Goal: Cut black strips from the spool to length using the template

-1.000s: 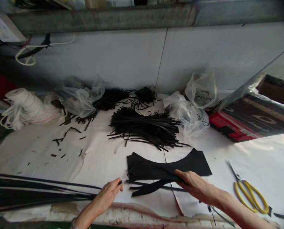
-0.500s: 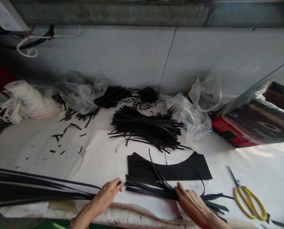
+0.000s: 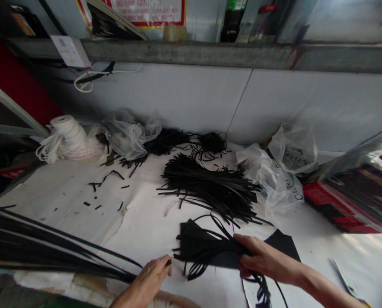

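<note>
My left hand [image 3: 153,273] is closed around the end of a bundle of long black strips [image 3: 82,252], which runs off the left edge; a small dark tip shows at my thumb. My right hand [image 3: 258,256] is wrapped round a bundle of shorter black strips [image 3: 207,248], some of them looped or hanging down. Under that bundle lies a flat black piece with a curved edge [image 3: 283,243], partly covered. A large pile of cut black strips [image 3: 207,182] rests just beyond. To the right, scissors [image 3: 345,276] lie partly cut off by the frame.
A white cord spool [image 3: 67,130] and a clear plastic bag [image 3: 127,134] stand at the back left. Marked plastic bags [image 3: 268,175] and a red-and-black box [image 3: 345,205] sit at the right. Small black offcuts [image 3: 86,203] are scattered on the white table covering. A metal shelf [image 3: 184,54] crosses above.
My right hand has lifted the short strip bundle off the table, over the flat black piece. My left hand keeps its hold on the long strips. The camera view has tilted up and shifted left.
</note>
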The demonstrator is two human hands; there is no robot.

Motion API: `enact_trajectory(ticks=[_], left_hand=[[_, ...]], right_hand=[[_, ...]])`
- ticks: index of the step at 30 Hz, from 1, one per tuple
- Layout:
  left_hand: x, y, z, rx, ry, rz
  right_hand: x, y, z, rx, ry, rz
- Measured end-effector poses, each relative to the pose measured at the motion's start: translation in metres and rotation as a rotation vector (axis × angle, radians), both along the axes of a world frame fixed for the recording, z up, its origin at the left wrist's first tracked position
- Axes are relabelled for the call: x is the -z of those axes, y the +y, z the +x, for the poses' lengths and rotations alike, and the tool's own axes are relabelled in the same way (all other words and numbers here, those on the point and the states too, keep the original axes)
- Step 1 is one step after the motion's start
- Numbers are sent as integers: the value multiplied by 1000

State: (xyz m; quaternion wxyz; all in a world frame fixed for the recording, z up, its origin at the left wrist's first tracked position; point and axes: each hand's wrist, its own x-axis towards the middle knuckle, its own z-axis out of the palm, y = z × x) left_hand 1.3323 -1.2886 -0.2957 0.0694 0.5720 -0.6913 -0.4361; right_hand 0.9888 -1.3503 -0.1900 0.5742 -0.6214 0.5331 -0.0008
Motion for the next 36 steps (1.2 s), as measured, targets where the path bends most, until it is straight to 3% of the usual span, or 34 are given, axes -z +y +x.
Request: enact_trajectory(ticks=[2, 5, 7, 9, 12, 15, 18, 21, 23, 25, 28, 32, 34, 36], left_hand=[[3, 4, 2, 4, 10, 75], [7, 8, 3, 23, 42, 28], [9, 9, 2, 35, 45, -30], [13, 9, 0, 41, 34, -71], [28, 8, -3, 76, 13, -123], [48, 7, -6, 78, -16, -144], [59, 3, -10, 39, -53, -95], [54, -3, -14, 30, -84, -31], [44, -8, -15, 49, -94, -13], [31, -12, -15, 60, -95, -2], [8, -13, -13, 22, -48, -51], [-20, -13, -10, 16, 31, -161], [-28, -12, -10, 34, 0, -197], [-29, -11, -10, 44, -80, -256]], right_hand=[[-27, -29, 16, 60, -55, 106], [-64, -76, 39, 50, -24, -36], [-91, -108, 55, -25, 5, -234], [-115, -140, 71, -113, 87, -528], [-130, -182, 86, -242, 345, -980], [-103, -213, 86, -393, 627, -1120], [-44, -229, 73, -484, 722, -1064], [13, -230, 55, -497, 754, -1022], [36, -227, 45, -491, 754, -1024], [45, -221, 37, -481, 728, -1048], [37, -206, 36, -462, 650, -1114], [26, -160, 61, -381, 465, -1171], [27, -122, 85, -285, 321, -1013], [34, -78, 112, -130, 97, -664]])
